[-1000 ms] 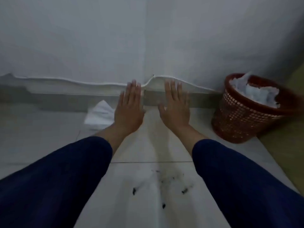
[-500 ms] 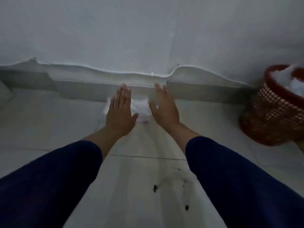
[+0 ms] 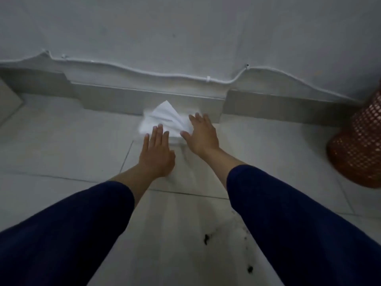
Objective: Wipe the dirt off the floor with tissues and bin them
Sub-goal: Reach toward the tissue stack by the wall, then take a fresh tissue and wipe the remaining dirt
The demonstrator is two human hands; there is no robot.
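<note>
At the right edge stands our bin [image 3: 358,145], a reddish-brown basket with a perforated wall. Only its lower side is in view, its mouth is cut off by the frame, and so we cannot tell what it holds.

The tissues [image 3: 165,118] lie in a loose white heap on the floor [image 3: 61,151], right against the foot of the skirting [image 3: 127,100] and well apart from the bin. Our left hand [image 3: 156,153] is flat, palm down, with its fingers straight and close together and their tips at the near edge of the heap. Our right hand [image 3: 203,135] is spread, thumb held out, over the heap's right side. Neither hand curls round anything; whether they already touch the paper we cannot tell. Both arms are stretched forward in dark blue sleeves [image 3: 72,234].

The dirt [image 3: 206,239] is a scatter of small black specks on the tile near us, between our arms and well short of the tissues.

The floor is pale tile with thin dark joints. A grey skirting steps along the base of a plain light wall [image 3: 185,27], and a white cable [image 3: 165,75] clipped to the wall sags along just above it.
</note>
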